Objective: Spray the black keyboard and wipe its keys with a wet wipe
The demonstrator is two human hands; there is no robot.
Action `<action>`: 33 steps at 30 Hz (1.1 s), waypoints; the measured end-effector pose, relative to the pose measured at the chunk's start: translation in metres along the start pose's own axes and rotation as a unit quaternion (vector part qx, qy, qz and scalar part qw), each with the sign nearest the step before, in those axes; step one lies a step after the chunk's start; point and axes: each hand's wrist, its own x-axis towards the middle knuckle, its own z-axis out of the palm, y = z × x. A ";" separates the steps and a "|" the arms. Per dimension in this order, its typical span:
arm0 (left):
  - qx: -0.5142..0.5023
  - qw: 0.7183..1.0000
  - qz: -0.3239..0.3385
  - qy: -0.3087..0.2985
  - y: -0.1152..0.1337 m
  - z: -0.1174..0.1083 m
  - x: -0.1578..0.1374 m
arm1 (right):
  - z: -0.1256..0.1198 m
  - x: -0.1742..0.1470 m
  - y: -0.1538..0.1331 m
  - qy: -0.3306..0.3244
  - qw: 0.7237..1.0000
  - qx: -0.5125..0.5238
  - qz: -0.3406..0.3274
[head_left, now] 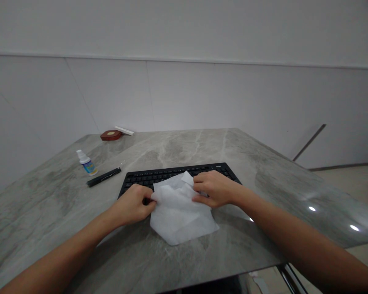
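Note:
A thin white tissue (180,216) hangs spread and creased between my two hands, in front of a black keyboard (171,171). My left hand (138,202) pinches its left edge between thumb and fingers. On the other side, my right hand (213,188) is closed on the tissue's upper right part, where a corner folds up. The tissue covers the middle and near part of the keyboard. Whether it touches the keys I cannot tell.
Left of the keyboard stand a small white spray bottle (87,163) with a blue label and, lying flat, a slim black item (104,177). A reddish-brown box (111,135) and a white strip (124,130) lie at the far left edge of the marble table (184,149), by the wall.

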 end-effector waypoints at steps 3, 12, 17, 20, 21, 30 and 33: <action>-0.006 1.000 0.001 -0.003 -0.002 0.001 0.000 | -0.011 -0.005 0.005 -0.008 1.000 0.007 0.029; -0.002 1.000 -0.002 0.002 0.001 0.000 0.000 | -0.018 -0.008 0.011 -0.064 0.981 -0.047 0.175; 0.005 1.000 -0.007 0.001 0.003 -0.002 0.000 | -0.014 -0.005 0.011 -0.076 0.956 -0.062 0.276; 0.010 1.000 -0.008 0.005 0.004 -0.002 0.000 | -0.019 -0.016 0.017 -0.088 0.959 -0.037 0.267; 0.010 1.000 -0.008 0.007 0.004 -0.002 -0.001 | -0.021 -0.020 0.020 -0.088 0.960 -0.029 0.264; -0.037 0.999 -0.017 0.005 0.001 0.000 0.000 | -0.011 -0.010 0.013 0.017 0.964 0.117 0.239; -0.101 0.995 -0.026 -0.008 0.003 -0.002 0.000 | -0.001 0.000 0.001 0.014 0.955 0.205 0.212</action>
